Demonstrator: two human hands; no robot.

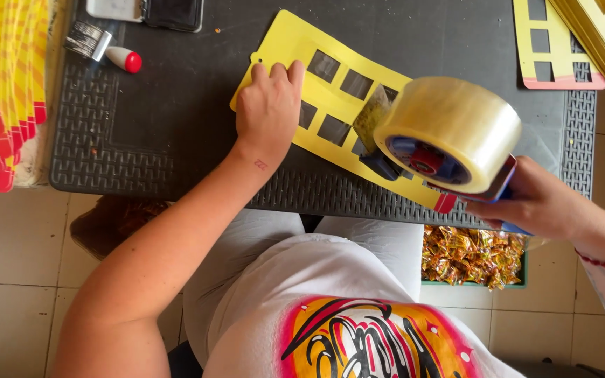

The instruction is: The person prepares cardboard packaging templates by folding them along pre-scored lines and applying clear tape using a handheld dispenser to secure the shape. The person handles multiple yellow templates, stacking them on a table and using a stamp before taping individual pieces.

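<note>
A yellow card with several rectangular cut-out windows lies slantwise on the dark plastic table. My left hand presses flat on the card's left end. My right hand grips the handle of a tape dispenser that carries a big roll of clear tape. The dispenser's front end rests over the card's middle windows, where a strip of tape shows.
A stack of like yellow cards sits at the table's far right, another stack of yellow and red sheets at the left. A brush with a red-tipped handle lies far left. A box of wrapped sweets stands on the tiled floor.
</note>
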